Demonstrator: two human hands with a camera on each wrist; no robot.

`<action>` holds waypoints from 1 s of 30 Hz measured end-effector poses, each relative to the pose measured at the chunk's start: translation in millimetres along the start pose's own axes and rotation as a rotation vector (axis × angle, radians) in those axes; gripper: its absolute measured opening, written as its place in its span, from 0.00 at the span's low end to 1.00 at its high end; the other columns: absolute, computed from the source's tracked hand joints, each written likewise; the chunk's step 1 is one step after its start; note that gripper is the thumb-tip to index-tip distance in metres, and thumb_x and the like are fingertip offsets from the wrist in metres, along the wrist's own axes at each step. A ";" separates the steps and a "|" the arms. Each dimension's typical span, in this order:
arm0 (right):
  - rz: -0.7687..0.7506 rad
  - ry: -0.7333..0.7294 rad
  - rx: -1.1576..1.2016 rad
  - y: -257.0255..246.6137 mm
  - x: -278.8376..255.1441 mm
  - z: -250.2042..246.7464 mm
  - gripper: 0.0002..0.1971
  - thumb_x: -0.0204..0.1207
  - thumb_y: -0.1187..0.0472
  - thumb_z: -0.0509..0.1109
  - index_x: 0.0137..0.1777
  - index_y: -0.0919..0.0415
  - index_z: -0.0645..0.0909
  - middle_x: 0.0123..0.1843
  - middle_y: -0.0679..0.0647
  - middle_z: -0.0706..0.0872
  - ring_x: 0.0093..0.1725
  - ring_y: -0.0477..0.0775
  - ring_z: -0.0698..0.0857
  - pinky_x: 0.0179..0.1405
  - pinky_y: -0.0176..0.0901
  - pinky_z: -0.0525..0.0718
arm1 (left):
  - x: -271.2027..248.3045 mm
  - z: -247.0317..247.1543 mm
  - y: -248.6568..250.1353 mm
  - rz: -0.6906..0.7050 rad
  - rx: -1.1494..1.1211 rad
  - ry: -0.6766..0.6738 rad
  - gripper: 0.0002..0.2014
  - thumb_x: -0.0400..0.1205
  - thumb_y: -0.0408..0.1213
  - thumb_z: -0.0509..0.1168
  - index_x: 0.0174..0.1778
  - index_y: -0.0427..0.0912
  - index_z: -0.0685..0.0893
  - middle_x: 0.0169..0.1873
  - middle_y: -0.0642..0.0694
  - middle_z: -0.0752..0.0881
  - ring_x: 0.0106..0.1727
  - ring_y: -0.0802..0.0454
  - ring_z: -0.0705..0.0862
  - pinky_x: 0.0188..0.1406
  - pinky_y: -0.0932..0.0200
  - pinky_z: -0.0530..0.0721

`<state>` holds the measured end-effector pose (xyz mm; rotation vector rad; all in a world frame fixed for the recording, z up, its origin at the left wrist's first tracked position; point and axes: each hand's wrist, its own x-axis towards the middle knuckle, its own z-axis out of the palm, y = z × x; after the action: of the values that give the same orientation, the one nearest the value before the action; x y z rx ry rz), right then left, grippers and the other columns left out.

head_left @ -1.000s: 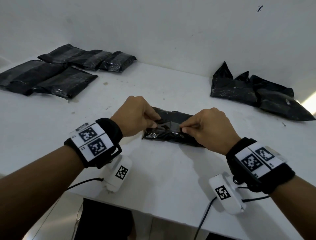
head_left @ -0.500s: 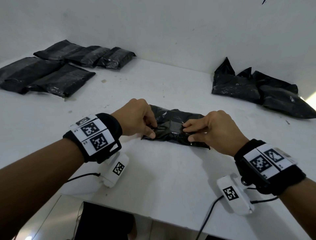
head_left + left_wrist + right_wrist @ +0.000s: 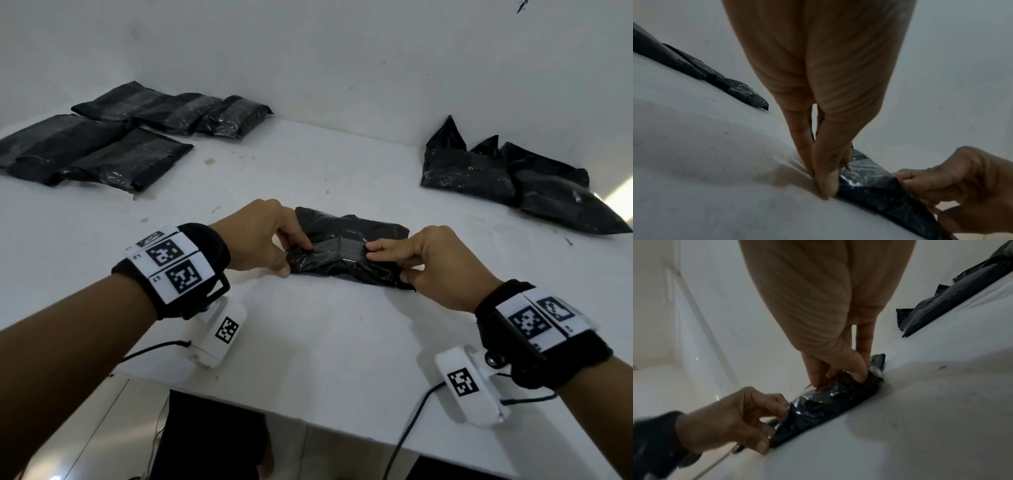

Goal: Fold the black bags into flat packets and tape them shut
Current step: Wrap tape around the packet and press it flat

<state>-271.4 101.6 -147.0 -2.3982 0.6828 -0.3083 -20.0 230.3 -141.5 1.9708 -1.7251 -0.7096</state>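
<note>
The left hand (image 3: pixel 262 236) and the right hand (image 3: pixel 433 263) each pinch an end of the shiny black plastic packet (image 3: pixel 346 250) in the middle of the white table (image 3: pixel 325 335). If a finger slips, the clear tape strip (image 3: pixel 337 246) may wrinkle and the fold may pop open. No words can be read, only black-and-white square codes on the wrist bands (image 3: pixel 171 262)

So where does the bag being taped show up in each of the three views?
Head: folded bag at centre, between left hand and right hand.
Left wrist: lower right.
Right wrist: lower centre.
Shared landmark: the white table.
</note>
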 end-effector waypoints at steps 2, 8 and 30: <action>-0.015 0.001 -0.024 -5.1 -0.9 -3.5 0.31 0.64 0.87 0.66 0.57 0.55 0.91 0.61 0.48 0.90 0.65 0.41 0.85 0.61 0.28 0.82 | -2.4 0.1 -0.6 -0.014 -0.025 0.007 0.22 0.67 0.24 0.79 0.55 0.48 0.92 0.47 0.52 0.87 0.39 0.67 0.86 0.50 0.68 0.83; 0.052 0.396 -0.097 -29.7 5.7 -10.7 0.07 0.69 0.68 0.75 0.40 0.56 0.92 0.39 0.51 0.92 0.38 0.42 0.89 0.41 0.30 0.86 | -0.6 3.5 14.4 -0.112 0.053 0.236 0.10 0.75 0.45 0.77 0.37 0.43 0.88 0.33 0.49 0.87 0.38 0.54 0.86 0.36 0.64 0.80; 0.727 -0.098 0.098 -20.5 29.9 -5.9 0.31 0.63 0.30 0.77 0.48 0.59 0.83 0.27 0.58 0.84 0.21 0.53 0.82 0.25 0.37 0.80 | 29.6 14.7 19.2 -0.473 0.069 0.061 0.29 0.67 0.68 0.74 0.28 0.44 0.74 0.13 0.50 0.81 0.18 0.54 0.80 0.22 0.64 0.73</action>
<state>-240.4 96.2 -128.2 -1.8981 1.3827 0.0817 -41.2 198.6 -143.9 2.4535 -1.2686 -0.7377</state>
